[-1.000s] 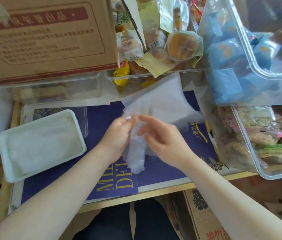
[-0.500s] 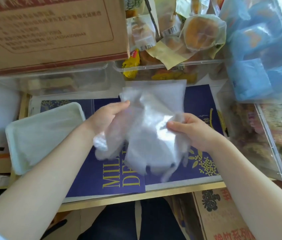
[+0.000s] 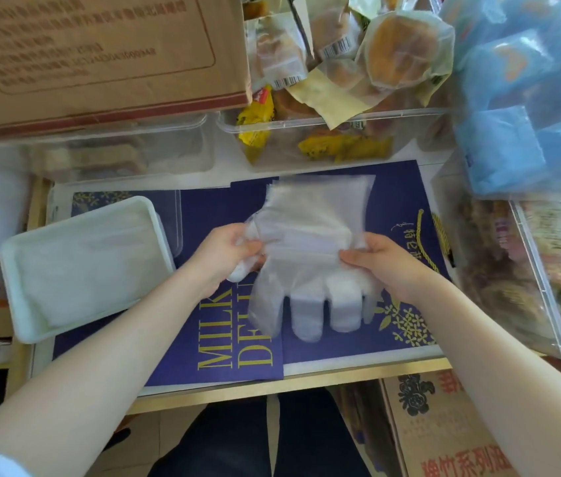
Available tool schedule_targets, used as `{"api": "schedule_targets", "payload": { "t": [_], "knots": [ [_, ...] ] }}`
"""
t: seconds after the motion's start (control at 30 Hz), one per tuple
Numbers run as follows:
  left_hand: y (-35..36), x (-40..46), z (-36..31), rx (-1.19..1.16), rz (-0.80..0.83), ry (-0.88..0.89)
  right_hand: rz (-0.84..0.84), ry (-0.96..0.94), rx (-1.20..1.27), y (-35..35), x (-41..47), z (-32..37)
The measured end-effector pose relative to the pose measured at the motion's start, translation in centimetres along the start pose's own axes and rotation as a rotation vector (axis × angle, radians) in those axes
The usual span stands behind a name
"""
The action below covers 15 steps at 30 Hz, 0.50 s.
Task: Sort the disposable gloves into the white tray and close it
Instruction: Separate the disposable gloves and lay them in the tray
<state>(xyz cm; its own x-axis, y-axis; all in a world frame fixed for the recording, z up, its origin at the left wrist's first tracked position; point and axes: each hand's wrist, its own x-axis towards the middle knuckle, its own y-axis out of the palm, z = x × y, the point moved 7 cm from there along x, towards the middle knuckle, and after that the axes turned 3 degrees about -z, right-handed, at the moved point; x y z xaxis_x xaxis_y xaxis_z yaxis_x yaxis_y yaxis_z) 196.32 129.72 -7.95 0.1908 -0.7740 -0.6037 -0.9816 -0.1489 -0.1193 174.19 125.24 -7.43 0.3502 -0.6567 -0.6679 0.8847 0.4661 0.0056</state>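
Clear plastic glove (image 3: pixel 310 242) stretched flat between both hands above the blue mat (image 3: pixel 399 201), cuff away, fingers toward the body. Left hand (image 3: pixel 227 251) pinching its left edge, right hand (image 3: pixel 380 259) pinching the right. White tray (image 3: pixel 14 270) lying open, left of the hands.

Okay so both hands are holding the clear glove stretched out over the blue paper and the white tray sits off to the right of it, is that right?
Not quite: the head view shows the white tray to the left of the clear glove, not the right. Left hand and right hand do hold it over the blue paper.
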Motion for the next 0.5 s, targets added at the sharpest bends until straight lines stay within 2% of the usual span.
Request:
{"api": "schedule_targets", "payload": {
  "t": [0.13, 0.27, 0.33, 0.4, 0.5],
  "knots": [
    [0.1, -0.9, -3.0, -0.100, -0.030, 0.218, 0.012, -0.061, 0.233, -0.2, -0.8, 1.2],
    [-0.3, -2.9, -6.0, -0.001, 0.084, 0.464, 0.121, -0.163, 0.334, -0.7, -2.7, 3.1],
    [-0.3, -3.7, -6.4, 0.113, 0.138, 0.519, 0.211, -0.168, 0.270, -1.0, -3.1, 3.1],
    [-0.2, -3.7, -5.8, 0.289, 0.176, 0.526, 0.227, -0.138, 0.096, -1.6, -2.6, 2.0],
    [0.7, -2.9, -3.1, 0.503, 0.244, 0.416, 0.109, -0.054, -0.084, -1.8, -2.1, 0.3]
  ]
}}
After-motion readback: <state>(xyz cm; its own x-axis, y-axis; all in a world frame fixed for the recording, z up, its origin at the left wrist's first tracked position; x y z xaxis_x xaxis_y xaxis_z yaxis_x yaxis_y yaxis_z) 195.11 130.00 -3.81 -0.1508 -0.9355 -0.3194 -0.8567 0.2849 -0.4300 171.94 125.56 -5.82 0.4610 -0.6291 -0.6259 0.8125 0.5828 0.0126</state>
